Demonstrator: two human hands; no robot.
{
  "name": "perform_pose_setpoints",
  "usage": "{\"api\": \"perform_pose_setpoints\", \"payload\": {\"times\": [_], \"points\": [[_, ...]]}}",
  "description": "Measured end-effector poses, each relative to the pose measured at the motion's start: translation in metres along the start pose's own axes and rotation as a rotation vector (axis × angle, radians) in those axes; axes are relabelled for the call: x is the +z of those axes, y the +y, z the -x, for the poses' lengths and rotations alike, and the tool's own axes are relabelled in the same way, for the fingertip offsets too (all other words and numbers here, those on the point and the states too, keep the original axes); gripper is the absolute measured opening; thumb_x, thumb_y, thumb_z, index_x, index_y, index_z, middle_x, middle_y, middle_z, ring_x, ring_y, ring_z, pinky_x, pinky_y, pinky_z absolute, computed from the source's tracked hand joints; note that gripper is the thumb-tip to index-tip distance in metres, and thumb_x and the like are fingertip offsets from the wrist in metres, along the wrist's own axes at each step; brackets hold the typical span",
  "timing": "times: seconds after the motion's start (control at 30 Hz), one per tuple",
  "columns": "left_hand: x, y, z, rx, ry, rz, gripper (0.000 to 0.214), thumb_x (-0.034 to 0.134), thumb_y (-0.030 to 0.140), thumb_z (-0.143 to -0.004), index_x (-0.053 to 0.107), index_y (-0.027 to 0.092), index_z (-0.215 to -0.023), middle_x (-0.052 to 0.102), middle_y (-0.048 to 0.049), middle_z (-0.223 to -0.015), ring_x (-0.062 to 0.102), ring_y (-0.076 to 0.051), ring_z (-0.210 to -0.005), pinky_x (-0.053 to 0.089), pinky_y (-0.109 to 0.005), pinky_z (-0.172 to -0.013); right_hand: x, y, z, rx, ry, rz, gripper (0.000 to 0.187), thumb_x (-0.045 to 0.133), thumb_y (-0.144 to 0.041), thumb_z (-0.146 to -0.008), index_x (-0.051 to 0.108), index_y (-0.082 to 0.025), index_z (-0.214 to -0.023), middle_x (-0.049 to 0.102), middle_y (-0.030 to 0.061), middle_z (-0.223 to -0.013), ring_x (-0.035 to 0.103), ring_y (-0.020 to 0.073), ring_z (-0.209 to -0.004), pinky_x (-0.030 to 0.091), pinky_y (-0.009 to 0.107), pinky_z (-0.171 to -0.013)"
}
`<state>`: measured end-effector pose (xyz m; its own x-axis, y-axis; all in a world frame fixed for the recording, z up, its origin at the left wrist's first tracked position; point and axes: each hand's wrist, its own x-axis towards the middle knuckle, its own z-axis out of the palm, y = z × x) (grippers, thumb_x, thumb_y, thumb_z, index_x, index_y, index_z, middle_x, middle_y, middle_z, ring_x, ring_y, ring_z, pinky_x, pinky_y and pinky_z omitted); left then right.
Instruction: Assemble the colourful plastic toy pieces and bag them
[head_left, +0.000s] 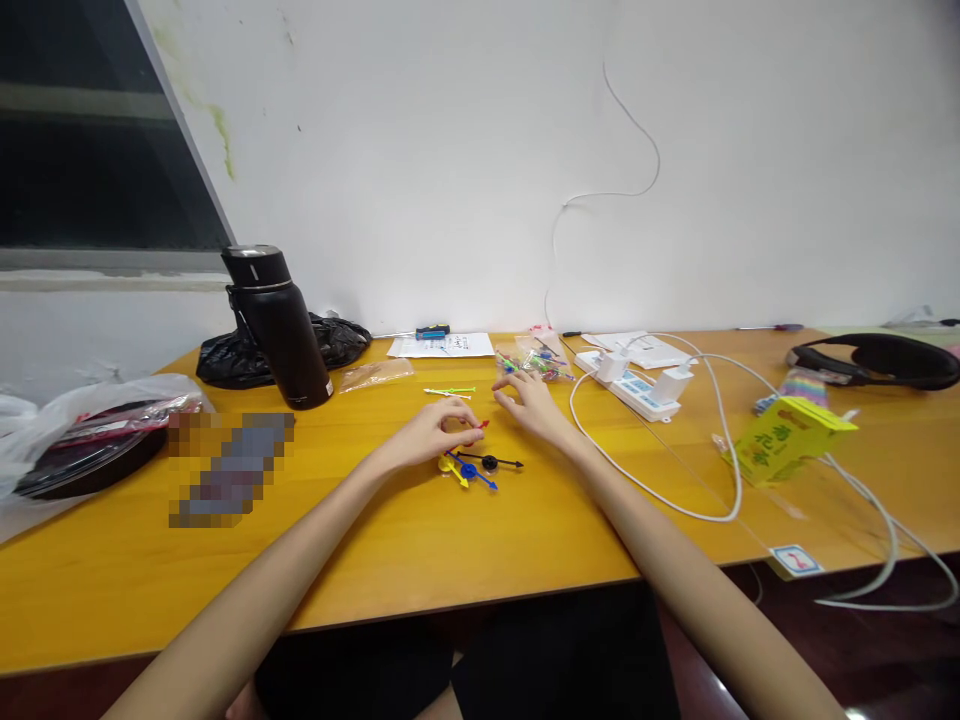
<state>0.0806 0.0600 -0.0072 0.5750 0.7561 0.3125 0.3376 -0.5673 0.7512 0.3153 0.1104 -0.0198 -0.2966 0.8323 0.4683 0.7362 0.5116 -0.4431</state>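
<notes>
My left hand (439, 432) rests on the yellow table (420, 540), its fingers pinched on a small red plastic pointer (481, 425). Just in front of it lie a yellow pointer (452, 468), a blue pointer (474, 473) and a black pointer (495, 462) in a small heap. My right hand (529, 402) lies a little further back with its fingers stretched out and spread, reaching toward a clear bag of coloured pieces (536, 362). A pale green pointer (450, 391) lies on the table beyond my left hand.
A black flask (279, 325) stands at the left by a black plastic bag (330, 340). A white power strip (637, 385) with chargers and looping white cables (731, 470) sits at the right, near a yellow carton (784, 440). Papers (442, 346) lie by the wall.
</notes>
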Motion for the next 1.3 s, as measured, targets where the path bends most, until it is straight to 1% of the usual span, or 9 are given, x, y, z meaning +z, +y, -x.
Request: {"api": "perform_pose_setpoints", "payload": {"times": [0.07, 0.2, 0.37, 0.57, 0.7, 0.77, 0.93, 1.13, 1.3], "points": [[-0.002, -0.001, -0.003, -0.028, 0.105, 0.100, 0.030, 0.067, 0.049, -0.087, 0.075, 0.020, -0.089, 0.066, -0.0068, -0.101, 0.061, -0.019, -0.091, 0.044, -0.030, -0.079, -0.003, -0.007, -0.002, 0.014, -0.024, -0.241, 0.026, 0.051, -0.036, -0.097, 0.069, -0.018, -0.101, 0.068, 0.0107, -0.108, 0.056, 0.0259, -0.109, 0.043, 0.044, -0.100], [-0.006, -0.001, -0.009, -0.073, 0.315, 0.310, 0.032, 0.071, 0.049, -0.083, 0.075, 0.018, -0.087, 0.069, -0.0061, -0.090, 0.062, -0.019, -0.087, 0.045, -0.031, -0.084, -0.008, -0.028, 0.000, 0.006, -0.234, -0.714, 0.037, 0.047, -0.047, -0.099, 0.066, -0.019, -0.115, 0.067, 0.0056, -0.095, 0.063, 0.0179, -0.089, 0.051, 0.034, -0.085], [-0.002, -0.002, -0.011, -0.111, 0.486, 0.407, 0.030, 0.074, 0.047, -0.080, 0.077, 0.017, -0.085, 0.071, -0.0050, -0.085, 0.060, -0.018, -0.084, 0.042, -0.030, -0.084, 0.001, -0.047, 0.008, -0.072, -0.351, -0.842, 0.039, 0.062, -0.044, -0.094, 0.058, -0.023, -0.126, 0.071, 0.0036, -0.098, 0.066, 0.0162, -0.089, 0.051, 0.034, -0.091], [0.013, -0.008, -0.011, -0.086, 0.589, 0.413, 0.024, 0.078, 0.041, -0.078, 0.077, 0.019, -0.084, 0.065, -0.0024, -0.083, 0.054, -0.015, -0.082, 0.042, -0.028, -0.082, 0.011, -0.052, 0.010, -0.071, -0.352, -0.958, 0.051, 0.065, -0.043, -0.092, 0.048, -0.023, -0.136, 0.074, 0.0024, -0.087, 0.069, 0.0169, -0.080, 0.054, 0.036, -0.086], [0.019, -0.008, -0.013, -0.089, 0.559, 0.544, 0.038, 0.079, 0.042, -0.077, 0.070, 0.023, -0.108, 0.065, -0.0039, -0.108, 0.057, -0.015, -0.089, 0.045, -0.025, -0.074, 0.004, -0.051, 0.006, 0.009, -0.311, -1.031, 0.059, 0.070, -0.044, -0.089, 0.050, -0.023, -0.141, 0.073, 0.0011, -0.082, 0.067, 0.0164, -0.077, 0.053, 0.034, -0.080], [0.019, -0.009, -0.013, -0.146, 0.537, 0.653, 0.039, 0.076, 0.046, -0.079, 0.067, 0.025, -0.110, 0.063, -0.0045, -0.116, 0.058, -0.016, -0.097, 0.044, -0.023, -0.070, 0.001, -0.050, 0.005, 0.087, -0.291, -1.098, 0.060, 0.072, -0.043, -0.087, 0.052, -0.024, -0.141, 0.072, 0.0009, -0.081, 0.065, 0.0151, -0.076, 0.052, 0.032, -0.079], [0.017, -0.013, -0.011, -0.228, 0.317, 0.814, 0.037, 0.072, 0.048, -0.084, 0.071, 0.028, -0.115, 0.063, -0.0047, -0.127, 0.058, -0.017, -0.108, 0.044, -0.022, -0.074, -0.004, -0.050, 0.006, 0.206, -0.322, -1.252, 0.050, 0.077, -0.041, -0.084, 0.063, -0.023, -0.129, 0.070, 0.0017, -0.087, 0.062, 0.0125, -0.080, 0.048, 0.029, -0.081], [0.013, -0.006, -0.009, -0.140, 0.233, 0.823, 0.029, 0.074, 0.042, -0.083, 0.068, 0.026, -0.106, 0.065, -0.0019, -0.105, 0.060, -0.013, -0.094, 0.044, -0.023, -0.075, -0.003, -0.052, 0.009, 0.186, -0.415, -1.343, 0.044, 0.079, -0.039, -0.082, 0.060, -0.026, -0.119, 0.069, -0.0011, -0.083, 0.063, 0.0127, -0.079, 0.047, 0.028, -0.079], [0.012, 0.000, -0.009, -0.095, 0.168, 0.693, 0.030, 0.067, 0.048, -0.088, 0.053, 0.022, -0.091, 0.060, 0.0028, -0.075, 0.052, -0.010, -0.067, 0.038, -0.022, -0.062, 0.003, -0.049, 0.010, 0.175, -0.480, -1.300, 0.036, 0.077, -0.040, -0.085, 0.060, -0.021, -0.111, 0.070, 0.0018, -0.086, 0.066, 0.0163, -0.088, 0.048, 0.032, -0.089]]}}
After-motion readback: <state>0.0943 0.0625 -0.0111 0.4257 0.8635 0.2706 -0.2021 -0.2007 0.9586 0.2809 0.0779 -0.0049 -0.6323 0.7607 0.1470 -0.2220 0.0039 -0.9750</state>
